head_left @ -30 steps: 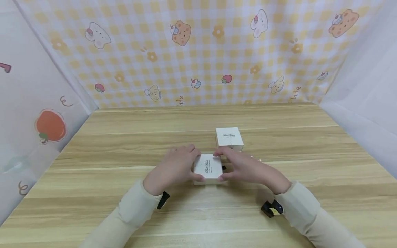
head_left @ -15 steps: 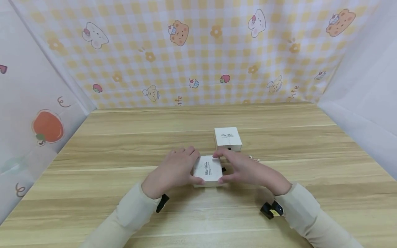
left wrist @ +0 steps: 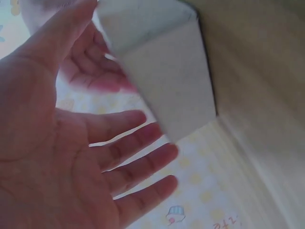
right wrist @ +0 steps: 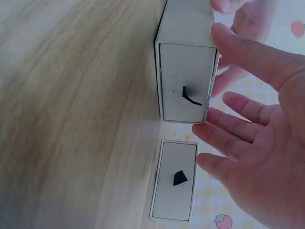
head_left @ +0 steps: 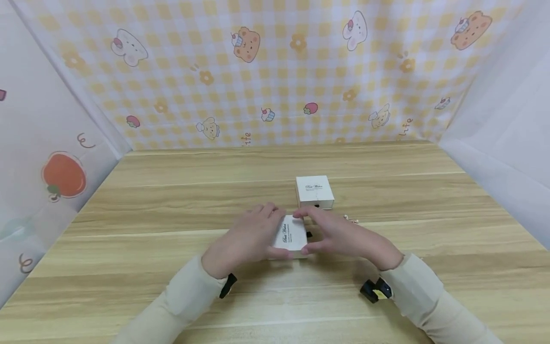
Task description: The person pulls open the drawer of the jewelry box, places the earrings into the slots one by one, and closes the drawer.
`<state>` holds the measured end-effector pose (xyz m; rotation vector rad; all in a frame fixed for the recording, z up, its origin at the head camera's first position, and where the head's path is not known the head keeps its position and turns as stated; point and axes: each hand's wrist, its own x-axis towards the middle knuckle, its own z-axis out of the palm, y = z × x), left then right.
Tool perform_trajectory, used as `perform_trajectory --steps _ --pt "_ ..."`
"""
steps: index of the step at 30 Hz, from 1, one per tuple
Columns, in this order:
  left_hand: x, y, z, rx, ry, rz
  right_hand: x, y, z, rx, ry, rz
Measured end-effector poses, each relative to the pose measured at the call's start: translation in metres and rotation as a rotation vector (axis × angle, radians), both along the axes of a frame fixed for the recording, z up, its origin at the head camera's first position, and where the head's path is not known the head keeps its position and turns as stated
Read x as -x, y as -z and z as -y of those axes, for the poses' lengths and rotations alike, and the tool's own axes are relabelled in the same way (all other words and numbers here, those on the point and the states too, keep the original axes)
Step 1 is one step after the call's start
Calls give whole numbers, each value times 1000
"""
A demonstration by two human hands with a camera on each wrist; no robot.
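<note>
A small white drawer-style gift box (head_left: 295, 234) lettered "Best Wishes" lies on the table between both hands. My right hand (head_left: 343, 235) holds its right part, thumb at the near edge and fingertips at the far edge. My left hand (head_left: 247, 239) reaches over the box's left part and hides some of it; its thumb lies along the near side. In the left wrist view, its fingers (left wrist: 138, 176) are fairly straight, tips right by the box's corner. A black pull tab (right wrist: 189, 98) sticks out of the drawer front facing my right palm.
A second white gift box (head_left: 314, 190) stands behind, its black tab (right wrist: 180, 178) facing the near side. A small piece with pale beads (head_left: 351, 220) lies right of it, partly behind my right hand. A checked yellow cloth (head_left: 275, 71) hangs behind the wooden table (head_left: 172, 186).
My left hand has slid right over the box, covering more of its left part. My right hand stays nearly in place. The box shows little movement.
</note>
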<state>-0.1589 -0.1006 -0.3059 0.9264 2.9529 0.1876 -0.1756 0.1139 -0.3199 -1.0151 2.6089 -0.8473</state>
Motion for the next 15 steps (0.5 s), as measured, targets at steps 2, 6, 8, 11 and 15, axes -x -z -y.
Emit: perform_trajectory --steps 2,6,8,11,15 --pt "0 2 -2 -30 4 -6 0 0 0 -4 -4 0" --pt "-1 6 -7 -84 12 -22 0 -2 -1 1 -19 1" --pt "-1 8 -8 -99 19 -32 0 -2 -1 8 -31 -2" --pt "-1 10 -10 -110 29 -38 1 -4 -3 21 -49 -4" --pt "-1 12 -12 -115 35 -47 2 -7 -7 29 -40 32"
